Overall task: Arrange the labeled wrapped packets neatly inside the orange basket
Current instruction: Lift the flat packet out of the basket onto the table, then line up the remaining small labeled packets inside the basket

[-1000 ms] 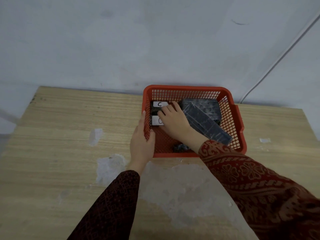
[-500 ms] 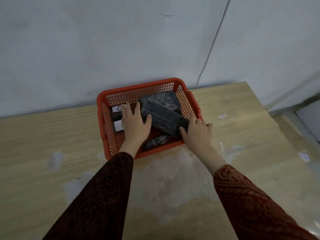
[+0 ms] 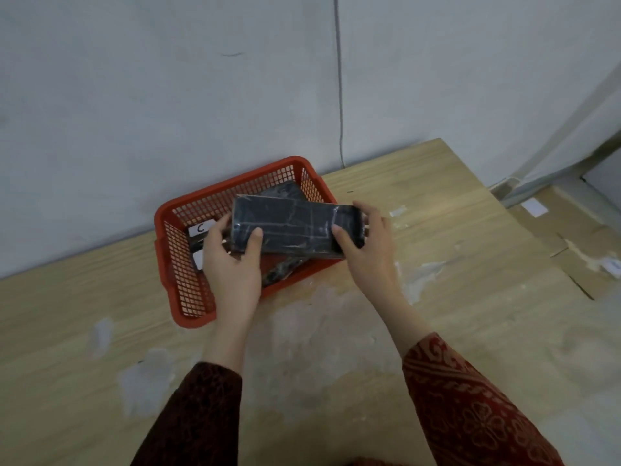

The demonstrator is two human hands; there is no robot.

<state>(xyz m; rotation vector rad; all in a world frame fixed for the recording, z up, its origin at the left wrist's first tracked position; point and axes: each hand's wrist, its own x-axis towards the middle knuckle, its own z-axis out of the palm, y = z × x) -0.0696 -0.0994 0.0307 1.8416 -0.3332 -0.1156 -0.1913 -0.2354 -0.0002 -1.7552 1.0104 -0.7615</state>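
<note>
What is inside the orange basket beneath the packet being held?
In the orange basket: another dark packet, a white label marked C, a small dark bundle. The held packet hides the rest.

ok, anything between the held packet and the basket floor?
Yes. Both hands, left hand and right hand, hold the long packet over the basket. Another dark packet lies under its far side, a small dark bundle near the front wall, and labeled packets at left.
</note>
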